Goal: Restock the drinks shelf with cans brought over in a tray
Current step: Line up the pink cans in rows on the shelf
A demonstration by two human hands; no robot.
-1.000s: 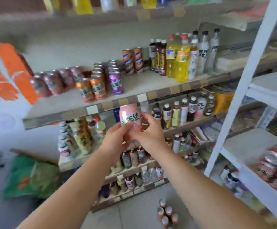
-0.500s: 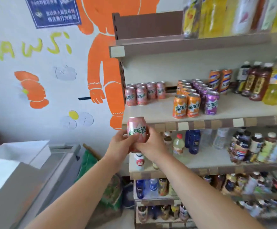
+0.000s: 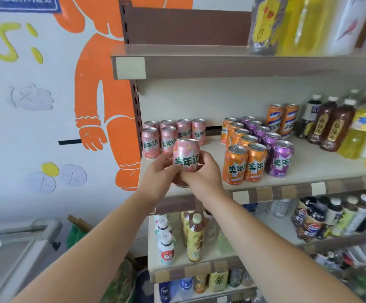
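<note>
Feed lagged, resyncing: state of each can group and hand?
Held pink can: upright, gripped by both hands, at shelf front.
Left hand: grips can's left side.
Right hand: grips its right side.
Shelved pink cans: upright, left rear.
Orange cans: upright, rowed.
Purple cans: upright, rowed.

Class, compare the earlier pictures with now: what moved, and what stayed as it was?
The pink can, gripped by the left hand and right hand, rose from below the shelf edge to in front of the pink cans standing there. Both hands kept their grip; those cans stayed put.
</note>
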